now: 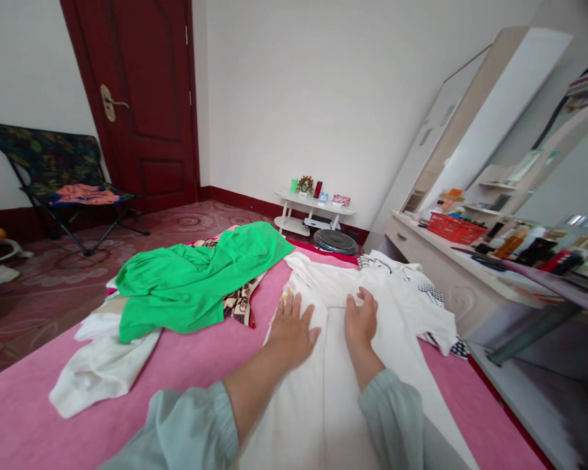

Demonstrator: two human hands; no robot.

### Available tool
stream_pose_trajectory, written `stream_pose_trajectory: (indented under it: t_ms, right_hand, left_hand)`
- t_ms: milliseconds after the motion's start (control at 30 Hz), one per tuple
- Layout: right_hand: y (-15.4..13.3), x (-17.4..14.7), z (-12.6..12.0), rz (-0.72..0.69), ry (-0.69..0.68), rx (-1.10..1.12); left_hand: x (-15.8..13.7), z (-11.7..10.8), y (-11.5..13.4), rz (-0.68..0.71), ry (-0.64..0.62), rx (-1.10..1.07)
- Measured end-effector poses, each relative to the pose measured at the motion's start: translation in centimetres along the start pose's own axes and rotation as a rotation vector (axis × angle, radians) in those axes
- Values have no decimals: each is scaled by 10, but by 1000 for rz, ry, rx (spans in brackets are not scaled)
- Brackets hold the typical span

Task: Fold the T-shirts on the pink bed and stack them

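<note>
A long white garment (353, 405) lies spread on the pink bed cover (200, 378), running from the near edge to the far side. On its left part my left hand (291, 331) rests flat, fingers spread. My right hand (361, 320) is at the garment's middle, beside a crease, with fingers apart and slightly curled; nothing shows in its grasp. Beyond the right hand lies a white top with black prints (416, 294). To the left a green garment (186, 281) is heaped over a brown patterned cloth (240, 303) and white clothing (102, 372).
A dressing table (421, 261) with a red basket (455, 228) and bottles stands close on the right. Beyond the bed are a low white shelf (313, 203) and a dark round object (336, 241). A folding chair (53, 163) holds clothing near the red door (147, 98).
</note>
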State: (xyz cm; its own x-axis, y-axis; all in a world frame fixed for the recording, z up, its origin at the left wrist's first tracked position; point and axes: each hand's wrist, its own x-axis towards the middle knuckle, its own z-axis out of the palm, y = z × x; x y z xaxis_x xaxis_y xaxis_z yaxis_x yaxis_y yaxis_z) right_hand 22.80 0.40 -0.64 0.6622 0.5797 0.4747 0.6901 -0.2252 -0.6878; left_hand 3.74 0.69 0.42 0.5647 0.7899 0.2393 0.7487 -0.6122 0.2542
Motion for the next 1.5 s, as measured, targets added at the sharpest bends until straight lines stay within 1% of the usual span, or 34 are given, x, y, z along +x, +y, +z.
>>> stream_pose_trajectory:
  t_ms: [67, 100, 200, 267, 367, 467, 533, 600, 700, 733, 800, 867, 900, 967, 1000, 1033, 1067, 1133, 1200, 1300, 1400, 1500]
  right_hand:
    - [-6, 13, -1, 17, 60, -58]
    - [-8, 24, 1, 13, 64, -79]
    - [-10, 64, 15, -36, -73, -183]
    - [-9, 88, 29, -25, -165, -227]
    - [-8, 106, 50, -27, -257, -289]
    - [-12, 107, 60, -77, -320, -380]
    - [-15, 105, 58, -86, -304, -402]
    - [-15, 107, 51, -58, -194, -388]
    - [-5, 114, 37, 34, 32, -370]
    - [0, 116, 33, 65, 61, -376]
    - [10, 119, 27, 92, 9, -415]
    - [14, 119, 25, 53, -54, -479]
    - [13, 118, 26, 11, -56, -512]
    - [3, 114, 32, -105, -11, -538]
    - [-4, 112, 37, -169, 0, -517]
    - [-12, 111, 44, -224, -22, -471]
    - [-21, 110, 51, -265, -75, -414]
    - [-35, 108, 70, -302, -208, -316]
    - [-44, 107, 89, -297, -303, -273]
    - [-46, 106, 110, -271, -347, -266]
    - [-42, 106, 120, -227, -362, -271]
    - [-38, 108, 122, -160, -333, -288]
  left_hand:
    - [-2, -1, 1, -4, -1, 2]
    - [-2, -2, 2, -6, -3, -2]
    - [0, -7, 5, -19, -17, -14]
    - [0, -8, 6, -27, -29, -22]
    - [0, -9, 5, -31, -50, -39]
    - [0, -10, 5, -35, -60, -56]
    - [0, -11, 5, -36, -69, -59]
    - [1, -13, 6, -35, -83, -58]
    - [2, -14, 6, -37, -91, -61]
    - [2, -13, 6, -37, -87, -63]
    - [2, -12, 5, -39, -80, -64]
    - [2, -9, 4, -35, -73, -60]
    - [2, -8, 4, -31, -67, -56]
    - [2, -6, 3, -24, -53, -49]
    - [2, -5, 3, -22, -46, -46]
    - [2, -4, 3, -23, -42, -45]
    - [2, -4, 3, -26, -41, -46]
    - [1, -4, 3, -25, -40, -53]
    - [1, -6, 3, -21, -36, -62]
    - [1, -7, 3, -24, -42, -75]
    - [1, -8, 3, -31, -57, -82]
    - [2, -9, 3, -36, -71, -83]
